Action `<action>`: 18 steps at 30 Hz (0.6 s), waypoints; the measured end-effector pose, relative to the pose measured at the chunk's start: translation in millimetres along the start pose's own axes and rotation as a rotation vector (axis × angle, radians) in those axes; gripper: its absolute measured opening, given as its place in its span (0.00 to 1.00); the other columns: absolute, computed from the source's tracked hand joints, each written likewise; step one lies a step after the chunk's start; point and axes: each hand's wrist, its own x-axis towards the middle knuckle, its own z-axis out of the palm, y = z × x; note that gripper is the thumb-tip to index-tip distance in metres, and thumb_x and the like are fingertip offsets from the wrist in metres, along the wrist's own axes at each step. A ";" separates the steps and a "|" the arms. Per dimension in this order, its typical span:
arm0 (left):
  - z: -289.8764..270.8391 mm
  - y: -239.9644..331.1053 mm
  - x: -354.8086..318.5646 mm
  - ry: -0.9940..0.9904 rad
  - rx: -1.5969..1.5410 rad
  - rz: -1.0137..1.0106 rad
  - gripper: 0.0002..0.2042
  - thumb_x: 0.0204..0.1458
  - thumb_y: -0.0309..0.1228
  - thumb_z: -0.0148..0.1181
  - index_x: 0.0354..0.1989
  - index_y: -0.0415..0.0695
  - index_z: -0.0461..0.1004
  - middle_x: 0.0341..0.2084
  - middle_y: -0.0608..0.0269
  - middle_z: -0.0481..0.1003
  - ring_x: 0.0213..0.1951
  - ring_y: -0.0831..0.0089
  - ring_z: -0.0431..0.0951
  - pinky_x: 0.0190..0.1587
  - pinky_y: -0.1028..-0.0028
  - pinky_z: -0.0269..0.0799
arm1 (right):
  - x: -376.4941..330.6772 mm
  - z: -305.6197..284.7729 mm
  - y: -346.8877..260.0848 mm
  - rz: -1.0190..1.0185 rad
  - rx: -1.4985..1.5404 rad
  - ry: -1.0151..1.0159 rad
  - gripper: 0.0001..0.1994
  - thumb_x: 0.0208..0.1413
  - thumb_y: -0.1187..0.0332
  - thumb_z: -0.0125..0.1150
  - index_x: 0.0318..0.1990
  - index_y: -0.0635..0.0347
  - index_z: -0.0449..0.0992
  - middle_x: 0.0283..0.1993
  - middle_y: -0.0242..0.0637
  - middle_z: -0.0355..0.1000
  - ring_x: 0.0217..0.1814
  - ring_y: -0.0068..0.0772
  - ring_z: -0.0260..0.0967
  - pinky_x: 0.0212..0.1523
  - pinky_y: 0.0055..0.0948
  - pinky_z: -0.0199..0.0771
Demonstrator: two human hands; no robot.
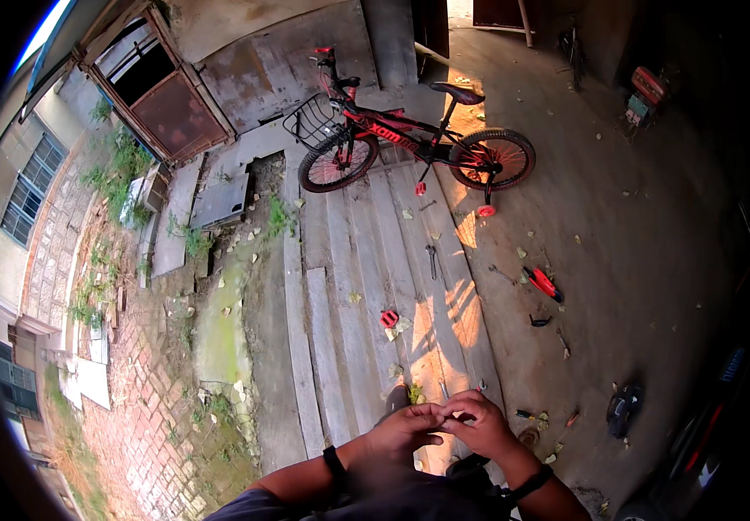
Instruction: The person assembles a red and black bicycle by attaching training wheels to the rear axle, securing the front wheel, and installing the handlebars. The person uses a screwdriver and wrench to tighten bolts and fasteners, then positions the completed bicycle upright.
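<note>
My left hand [407,429] and my right hand [482,424] meet low in the picture, over the wooden planks. Both are closed in a pinch, fingertip to fingertip. Whatever lies between the fingers is too small or hidden to name. Ahead, a red-and-black bicycle [392,130] with a front wire basket stands on the far planks, apart from my hands. A red pedal [389,319] lies loose on the planks. Beyond it rests a wrench [432,260]. To the right of my right hand lies a small screwdriver-like tool [527,415] with a dark and yellow handle.
On the floor at right lie a red-and-black piece [543,283], a small black part [539,320], another wrench [563,343] and a dark object [624,411]. Planks [332,286] border broken ground and a brick yard [141,382] at left. Dry leaves are scattered about.
</note>
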 end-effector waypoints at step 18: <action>-81.9 134.4 28.7 0.154 -0.003 0.124 0.02 0.58 0.22 0.59 0.33 0.42 0.74 0.34 0.54 0.80 0.37 0.64 0.83 0.35 0.73 0.77 | 151.0 -67.9 36.6 0.301 -0.109 -0.079 0.13 0.54 0.72 0.67 0.47 0.64 0.77 0.44 0.38 0.75 0.42 0.26 0.77 0.44 0.27 0.79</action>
